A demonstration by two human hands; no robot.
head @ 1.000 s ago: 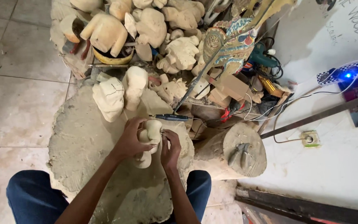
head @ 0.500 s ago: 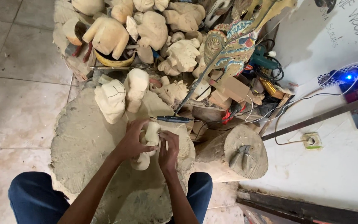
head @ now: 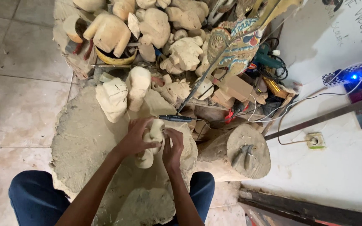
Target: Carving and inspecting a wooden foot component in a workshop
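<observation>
A pale, unpainted carved wood figure (head: 152,138) rests on a big dusty stump block (head: 84,142) between my knees. My left hand (head: 135,137) wraps around the figure's upper left side. My right hand (head: 173,146) presses against its right side with fingers curled; whether a small tool sits in it is hidden. A dark-handled tool (head: 176,118) lies on the block just beyond my hands.
Two rough pale carvings (head: 113,98) stand at the block's far edge. Behind them lies a heap of unfinished carvings (head: 156,29), a painted carved piece (head: 235,46), a drill and cables. A log stump (head: 244,152) with pliers on top stands at right.
Both hands have stayed on the figure, shifting only slightly; the view has drifted a little.
</observation>
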